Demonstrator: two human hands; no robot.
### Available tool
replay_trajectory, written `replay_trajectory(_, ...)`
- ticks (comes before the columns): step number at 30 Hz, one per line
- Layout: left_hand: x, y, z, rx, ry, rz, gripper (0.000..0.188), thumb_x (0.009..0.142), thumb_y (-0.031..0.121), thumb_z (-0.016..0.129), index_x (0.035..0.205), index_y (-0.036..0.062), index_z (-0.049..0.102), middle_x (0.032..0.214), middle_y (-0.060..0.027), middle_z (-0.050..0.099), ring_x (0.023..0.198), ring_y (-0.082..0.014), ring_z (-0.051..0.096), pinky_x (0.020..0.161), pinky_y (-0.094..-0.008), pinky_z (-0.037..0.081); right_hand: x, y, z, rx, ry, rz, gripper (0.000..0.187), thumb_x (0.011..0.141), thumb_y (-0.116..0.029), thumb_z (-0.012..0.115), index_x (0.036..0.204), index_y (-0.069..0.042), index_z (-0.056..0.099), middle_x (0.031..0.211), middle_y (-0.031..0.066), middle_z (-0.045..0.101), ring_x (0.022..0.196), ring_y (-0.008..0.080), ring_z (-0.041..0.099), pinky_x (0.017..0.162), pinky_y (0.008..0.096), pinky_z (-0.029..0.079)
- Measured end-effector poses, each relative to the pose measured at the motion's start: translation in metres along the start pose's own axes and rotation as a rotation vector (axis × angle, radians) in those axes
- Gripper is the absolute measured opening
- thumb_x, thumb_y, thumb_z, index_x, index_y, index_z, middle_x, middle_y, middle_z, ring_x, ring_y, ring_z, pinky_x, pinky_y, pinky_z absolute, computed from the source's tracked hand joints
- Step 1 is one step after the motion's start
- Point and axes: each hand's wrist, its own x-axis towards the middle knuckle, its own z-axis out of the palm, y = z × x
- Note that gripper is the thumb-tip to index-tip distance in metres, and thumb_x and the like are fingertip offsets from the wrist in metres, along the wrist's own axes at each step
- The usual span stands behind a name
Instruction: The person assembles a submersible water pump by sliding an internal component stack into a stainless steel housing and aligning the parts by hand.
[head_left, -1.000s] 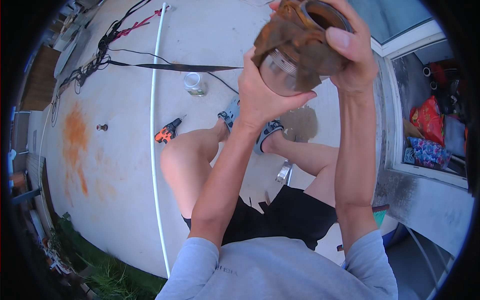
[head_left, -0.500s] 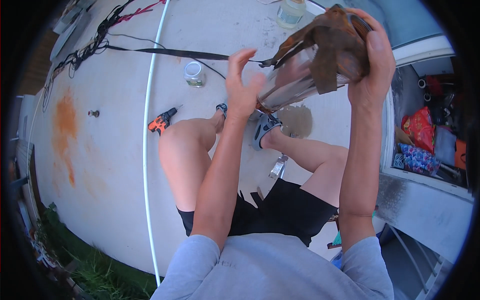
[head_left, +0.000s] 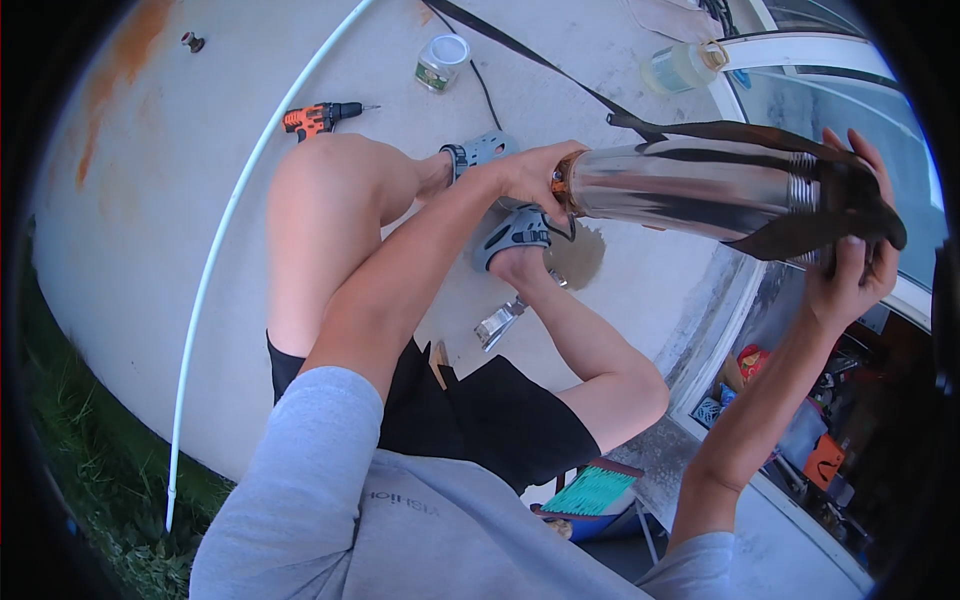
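Note:
A long, shiny metal cylinder [head_left: 680, 190] lies almost level across my two hands, above my feet. My left hand [head_left: 540, 178] is closed round its rust-brown left end. At the other end, ribbed and partly hidden, my right hand [head_left: 862, 270] grips with its fingers on both sides. A dark strap [head_left: 790, 238] loops over that right end and runs along the cylinder's top. From there it stretches away to the upper left. What sits under the strap at the right end is hidden.
An orange and black cordless drill [head_left: 318, 118] lies on the concrete beside a clear jar [head_left: 442, 62]. A pale hose or pipe [head_left: 232, 205] curves down the left. Between my legs lies a metal tool [head_left: 500, 322]. A large jug [head_left: 680, 68] stands by the glass door.
The cylinder has turned from steeply tilted to nearly level and swung right. My left hand, free and open before, now holds its left end. My view has turned as well.

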Motion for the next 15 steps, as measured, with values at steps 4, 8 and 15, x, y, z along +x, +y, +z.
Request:
replay_trajectory(4, 0.004, 0.003, 0.010, 0.111, 0.090, 0.043, 0.106, 0.053, 0.005, 0.092, 0.144, 0.0060, 0.037, 0.135, -0.0135, 0.053, 0.128, -0.0254, 0.050, 0.110, -0.0352, 0.040, -0.009, 0.003, -0.010, -0.045, -0.029, 0.099, 0.046, 0.092, -0.031, 0.060, 0.126, 0.000, 0.063, 0.134, 0.0258, 0.058, 0.117, 0.0441, 0.063, 0.102, 0.0533, 0.049)
replay_trajectory(8, -0.005, -0.009, 0.028, 0.244, 0.315, 0.140, 0.104, 0.052, 0.015, 0.093, 0.142, 0.0051, 0.042, 0.133, -0.0158, 0.054, 0.125, -0.0292, 0.053, 0.108, -0.0361, 0.042, -0.006, 0.003, -0.005, -0.020, -0.047, 0.024, 0.044, 0.093, -0.028, 0.056, 0.124, 0.003, 0.063, 0.133, 0.0246, 0.059, 0.117, 0.0455, 0.061, 0.102, 0.0546, 0.048)
replay_trajectory(15, -0.002, -0.007, 0.026, 0.332, 0.388, 0.164, 0.100, 0.049, 0.020, 0.093, 0.136, 0.0040, 0.047, 0.128, -0.0170, 0.057, 0.119, -0.0324, 0.056, 0.107, -0.0377, 0.043, -0.014, -0.006, 0.003, -0.033, 0.131, 0.109, 0.038, 0.095, -0.014, 0.050, 0.121, 0.012, 0.059, 0.129, 0.0257, 0.059, 0.113, 0.0514, 0.061, 0.102, 0.0605, 0.048)
